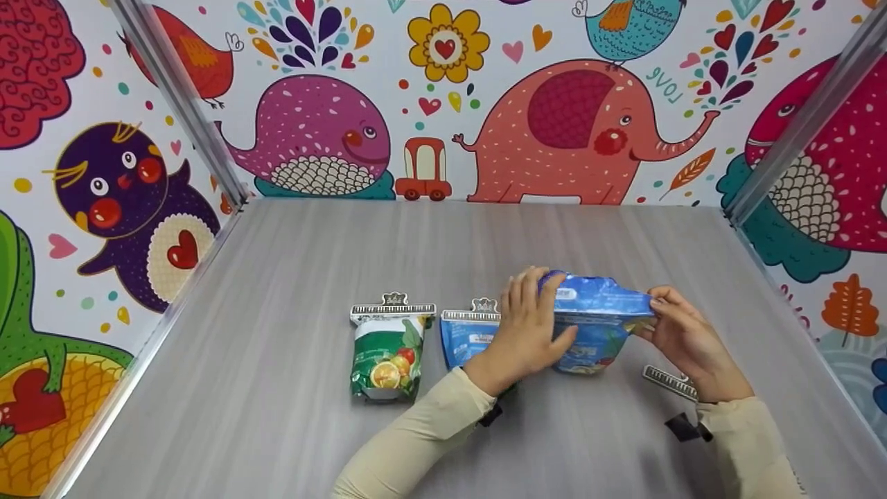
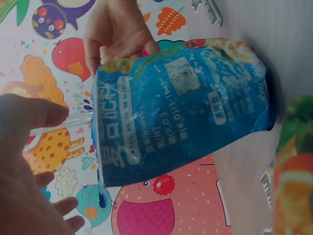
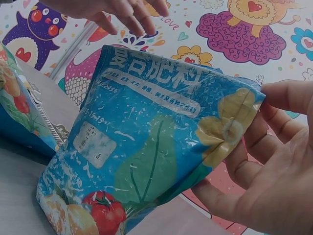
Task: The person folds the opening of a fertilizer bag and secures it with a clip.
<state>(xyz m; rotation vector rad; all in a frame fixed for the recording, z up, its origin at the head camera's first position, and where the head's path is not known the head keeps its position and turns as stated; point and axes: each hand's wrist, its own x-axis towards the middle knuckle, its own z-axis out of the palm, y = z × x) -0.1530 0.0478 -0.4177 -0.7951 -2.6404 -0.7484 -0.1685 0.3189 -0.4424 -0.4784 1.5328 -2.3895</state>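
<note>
A blue fertilizer bag (image 1: 589,343) with fruit pictures stands on the table, its top edge folded toward me in the head view. My right hand (image 1: 693,346) pinches the bag's right top corner between thumb and fingers; the right wrist view shows the thumb (image 3: 288,95) at that corner. My left hand (image 1: 527,329) is by the opposite top corner, its fingers loosely extended. In the left wrist view, the left thumb (image 2: 39,111) stands apart from the bag's top edge. A loose clip (image 1: 671,382) with a piano-key pattern lies near my right wrist.
Left of my hands stand a green-and-white bag (image 1: 384,353) and another blue bag (image 1: 461,339), each with a piano-key clip across its top. My left forearm partly covers the second one. Black pieces (image 1: 682,426) show by the right sleeve. Printed panels with metal corner posts surround the table (image 1: 291,277).
</note>
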